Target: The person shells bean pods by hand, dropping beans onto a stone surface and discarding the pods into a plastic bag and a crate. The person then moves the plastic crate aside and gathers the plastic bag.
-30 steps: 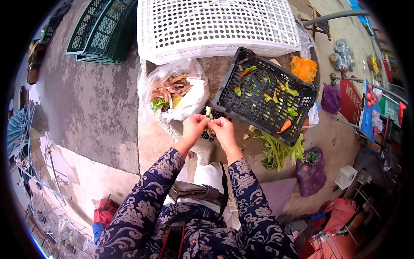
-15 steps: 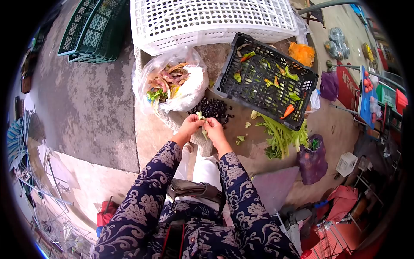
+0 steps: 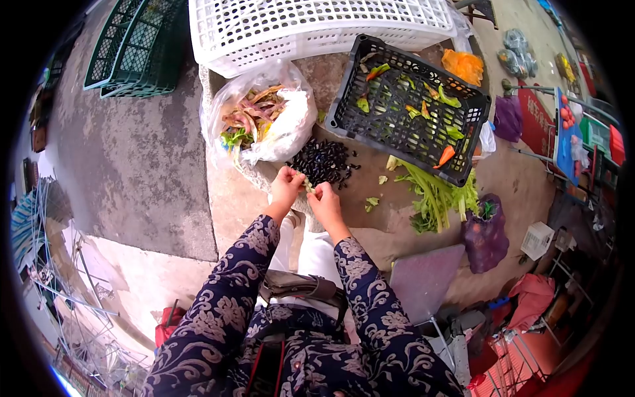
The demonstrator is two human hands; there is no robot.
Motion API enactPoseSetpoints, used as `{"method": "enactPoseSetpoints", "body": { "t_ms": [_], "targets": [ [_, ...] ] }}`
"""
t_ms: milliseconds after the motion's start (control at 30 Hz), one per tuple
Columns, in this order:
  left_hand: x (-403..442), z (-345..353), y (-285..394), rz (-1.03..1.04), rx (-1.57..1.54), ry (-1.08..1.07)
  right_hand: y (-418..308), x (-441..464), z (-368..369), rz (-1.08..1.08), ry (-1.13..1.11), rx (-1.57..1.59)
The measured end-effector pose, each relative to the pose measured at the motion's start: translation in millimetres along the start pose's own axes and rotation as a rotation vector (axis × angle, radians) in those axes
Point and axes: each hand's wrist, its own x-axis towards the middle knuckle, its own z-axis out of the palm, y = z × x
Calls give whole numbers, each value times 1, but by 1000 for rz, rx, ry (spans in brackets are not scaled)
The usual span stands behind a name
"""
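A pale green bean pod (image 3: 308, 184) is stretched between my two hands. My left hand (image 3: 285, 189) pinches its upper left end, and my right hand (image 3: 325, 206) pinches the lower right end. Right above the fingers lies a heap of dark, glossy beans (image 3: 321, 163) on the stone surface, with a few strewn to the right. A clear plastic bag (image 3: 297, 122) full of pinkish and yellowish shells (image 3: 254, 114) stands beyond my left hand. Whether the pod is split cannot be made out.
A black plastic crate (image 3: 390, 157) with vegetable scraps lies to the right, below a large white crate (image 3: 324, 41). Leafy green stalks (image 3: 430, 198) and a purple mesh bag (image 3: 486, 245) are further right. Green crates (image 3: 135, 53) stand at the upper left.
My hands have drawn slightly apart, with the pod now showing between them. The surroundings sit a little differently in view as the camera shifts.
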Motion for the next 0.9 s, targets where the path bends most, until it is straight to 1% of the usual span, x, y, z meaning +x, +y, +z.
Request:
{"method": "enactPoseSetpoints", "body": {
  "t_ms": [33,100,133,167,200,233,267,367,433,467,500,533,567,600,633,667,700,733,767,800,833,867,900],
  "targets": [
    [-3,-4,0,7,-38,-7,0,-3,1,-17,-43,26],
    [-12,-10,4,-10,-126,-38,-4,-5,2,-74,-37,-101],
    [-17,-11,10,47,-115,-11,-9,-7,2,-104,-34,-166],
    [-22,-12,15,104,-104,16,-14,-7,2,-79,-47,-294],
    [-26,-12,22,162,-93,44,-28,-9,-3,-73,-56,-334],
    [-28,-9,35,229,-137,122,-41,-10,-9,-69,-64,-374],
    [-29,-9,50,257,-142,140,-50,-9,-13,-67,-71,-414],
    [-18,-14,71,277,-165,100,-47,6,-16,-369,100,-354],
    [-13,-17,89,315,-161,89,-55,15,-19,-350,121,-345],
    [-11,-20,101,338,-104,121,-56,20,-27,-330,153,-352],
    [-2,-24,109,401,-110,138,-57,22,-34,-351,194,-415],
    [1,-30,121,473,-42,152,-59,22,-44,-341,156,-388],
    [5,-36,134,559,29,213,-62,22,-59,-428,176,-371],
    [5,-38,153,729,44,243,-68,22,-72,-521,187,-347],
    [6,-43,168,822,217,364,-80,20,-93,-575,222,-284],
    [-3,-39,188,843,264,393,-93,20,-119,-622,303,-296],
    [-3,-39,198,790,385,345,-97,24,-146,-618,364,-330],
    [1,-44,205,733,507,301,-97,30,-175,-563,439,-370],
    [14,-50,202,771,701,224,-97,38,-202,-422,531,-466],
    [29,-55,192,805,894,144,-94,49,-227,-249,578,-672],
    [38,-57,182,750,917,36,-102,59,-252,65,405,-799],
    [41,-56,171,845,1121,93,-85,79,-270,211,349,-848],
    [38,-50,170,797,1124,117,-55,104,-280,258,394,-876]
  ]
}}
